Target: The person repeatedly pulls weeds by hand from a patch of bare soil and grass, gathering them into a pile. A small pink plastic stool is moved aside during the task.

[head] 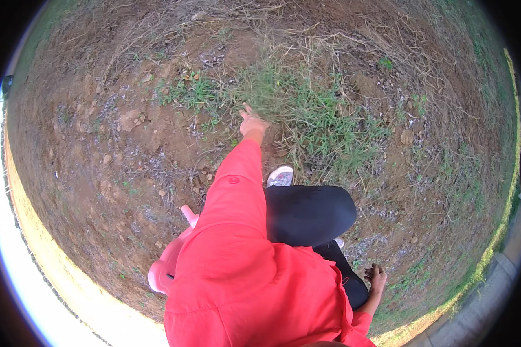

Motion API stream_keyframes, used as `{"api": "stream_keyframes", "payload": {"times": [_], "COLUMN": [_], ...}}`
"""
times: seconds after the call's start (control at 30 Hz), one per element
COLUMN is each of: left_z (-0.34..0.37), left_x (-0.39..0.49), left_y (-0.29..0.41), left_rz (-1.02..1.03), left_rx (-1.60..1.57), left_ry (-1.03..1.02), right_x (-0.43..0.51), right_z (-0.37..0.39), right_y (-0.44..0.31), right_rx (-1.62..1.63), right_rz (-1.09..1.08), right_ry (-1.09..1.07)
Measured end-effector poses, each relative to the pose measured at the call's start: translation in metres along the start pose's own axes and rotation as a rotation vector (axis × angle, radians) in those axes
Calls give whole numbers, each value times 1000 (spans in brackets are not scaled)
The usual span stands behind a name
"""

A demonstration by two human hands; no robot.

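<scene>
My left hand (252,124) reaches out at the end of a red sleeve, low over bare brown soil. Its fingers look spread, with no thing seen gripped in them. Just beyond the fingertips is a blurred tuft of green grass (264,89); whether the hand touches it is unclear. A thicker patch of grass and weeds (330,126) grows to the right of this hand. Down at the right, my right hand (376,276) hangs beside my dark-trousered leg. Its fingers are curled and dark with soil, and their inner side is hidden.
My bent knee (312,213) and a patterned shoe (281,176) are close below the grass patch. At my left side lies a pink plastic object (169,264), partly covered by my shirt. Dry straw (225,19) covers ground farther out. A paved edge (482,299) curves along the right.
</scene>
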State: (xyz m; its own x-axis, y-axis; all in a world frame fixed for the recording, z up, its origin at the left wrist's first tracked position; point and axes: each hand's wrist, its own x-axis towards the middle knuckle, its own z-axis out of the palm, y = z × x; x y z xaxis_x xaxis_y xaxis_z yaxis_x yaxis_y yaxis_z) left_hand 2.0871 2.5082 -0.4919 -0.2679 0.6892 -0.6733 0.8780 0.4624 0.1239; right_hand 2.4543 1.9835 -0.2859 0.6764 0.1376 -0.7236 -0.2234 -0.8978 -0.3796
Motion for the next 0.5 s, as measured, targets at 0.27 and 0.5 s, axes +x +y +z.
{"api": "stream_keyframes", "payload": {"times": [0.27, 0.5], "left_z": [15, 11], "left_x": [20, 28], "left_y": [7, -2], "left_rz": [38, 86], "left_rx": [84, 58], "left_ry": [-13, -59], "right_x": [-2, -1], "right_z": [-2, -2], "right_y": [4, 2], "right_rx": [21, 71], "right_rz": [60, 22], "right_ry": [-11, -32]}}
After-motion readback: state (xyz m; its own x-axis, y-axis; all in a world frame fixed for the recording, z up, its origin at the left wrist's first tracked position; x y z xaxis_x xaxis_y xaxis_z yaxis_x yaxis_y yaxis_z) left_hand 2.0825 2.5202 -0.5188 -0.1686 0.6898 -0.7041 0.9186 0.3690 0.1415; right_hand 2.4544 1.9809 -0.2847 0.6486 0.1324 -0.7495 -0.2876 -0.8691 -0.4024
